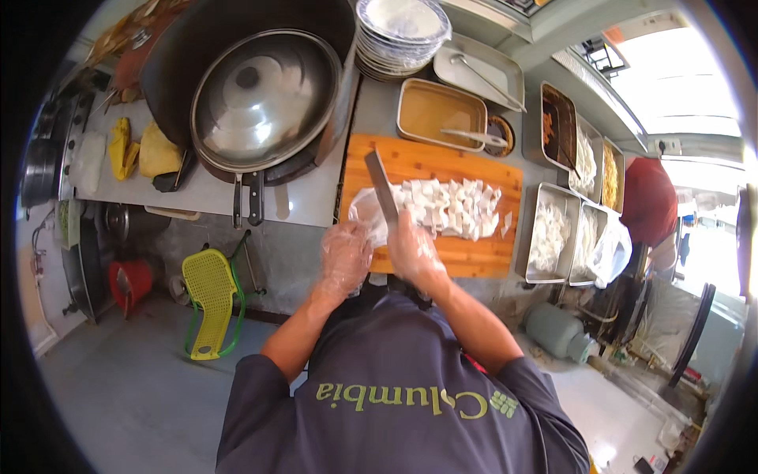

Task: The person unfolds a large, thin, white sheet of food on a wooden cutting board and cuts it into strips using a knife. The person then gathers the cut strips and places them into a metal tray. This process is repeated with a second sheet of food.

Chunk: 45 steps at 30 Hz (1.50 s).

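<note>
My right hand (413, 249), in a clear plastic glove, grips a cleaver (382, 186) whose blade is seen nearly edge-on. To the right of the blade, white cut pieces of food (453, 207) lie in rows on a wooden cutting board (438, 260). A gloved left hand, my left hand (345, 255), is at the board's lower left edge beside a translucent white sheet-like piece (362, 207); its fingers are curled and blurred, and whether they hold the piece is unclear.
Left of the board stands a large pot with a metal lid (266, 101). Behind the board are a tray of yellowish liquid (441, 109) and stacked bowls (404, 35). Metal trays (551, 231) of food line the right side. A person in red (650, 201) is beyond them. A yellow chair (210, 302) stands lower left.
</note>
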Motion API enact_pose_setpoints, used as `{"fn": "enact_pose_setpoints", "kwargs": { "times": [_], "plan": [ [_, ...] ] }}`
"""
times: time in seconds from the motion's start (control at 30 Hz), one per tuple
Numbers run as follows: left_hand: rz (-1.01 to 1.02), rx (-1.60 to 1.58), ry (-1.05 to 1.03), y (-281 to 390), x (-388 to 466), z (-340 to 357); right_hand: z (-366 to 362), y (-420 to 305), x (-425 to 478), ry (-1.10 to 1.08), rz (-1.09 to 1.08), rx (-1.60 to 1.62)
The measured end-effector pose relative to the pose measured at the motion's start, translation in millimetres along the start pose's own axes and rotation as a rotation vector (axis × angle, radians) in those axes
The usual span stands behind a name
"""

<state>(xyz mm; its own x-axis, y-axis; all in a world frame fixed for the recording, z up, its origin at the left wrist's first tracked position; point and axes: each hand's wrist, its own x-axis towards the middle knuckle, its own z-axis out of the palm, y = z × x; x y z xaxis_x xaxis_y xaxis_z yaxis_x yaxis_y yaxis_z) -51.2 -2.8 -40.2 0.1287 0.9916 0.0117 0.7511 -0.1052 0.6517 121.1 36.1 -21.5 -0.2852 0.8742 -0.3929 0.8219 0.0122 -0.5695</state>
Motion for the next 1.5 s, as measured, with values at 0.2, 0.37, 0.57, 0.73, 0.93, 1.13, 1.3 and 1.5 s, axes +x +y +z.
{"fn": "enact_pose_setpoints", "kwargs": {
  "times": [0.2,0.37,0.57,0.73,0.93,1.13,1.3,1.5],
  "plan": [
    [-0.081,-0.004,-0.041,8.4,-21.9,7.7,28.3,12.3,10.8,0.015,-0.112,-0.142],
    [-0.072,-0.069,0.010,7.3,-26.9,2.5,17.0,-0.2,-26.5,-0.052,-0.093,-0.050],
    [-0.062,-0.184,-0.063,9.5,-44.7,18.4,36.0,12.0,5.9,-0.055,-0.139,-0.198],
    [-0.120,-0.242,-0.009,2.7,-51.3,9.3,25.5,6.2,-38.6,-0.006,-0.263,-0.219],
    [-0.012,0.023,-0.003,11.8,-56.3,11.5,22.6,12.4,-2.9,-0.103,-0.160,-0.184],
    [-0.071,-0.015,0.096,-3.3,-80.0,7.6,12.5,1.2,-37.4,-0.072,-0.369,-0.259],
    [-0.112,0.016,0.087,-3.9,-72.8,2.6,18.2,34.4,-39.9,-0.121,-0.300,-0.334],
    [0.036,-0.061,0.133,38.7,-16.2,12.5,-41.3,44.6,-36.9,-0.111,0.281,0.337]
  ]
}}
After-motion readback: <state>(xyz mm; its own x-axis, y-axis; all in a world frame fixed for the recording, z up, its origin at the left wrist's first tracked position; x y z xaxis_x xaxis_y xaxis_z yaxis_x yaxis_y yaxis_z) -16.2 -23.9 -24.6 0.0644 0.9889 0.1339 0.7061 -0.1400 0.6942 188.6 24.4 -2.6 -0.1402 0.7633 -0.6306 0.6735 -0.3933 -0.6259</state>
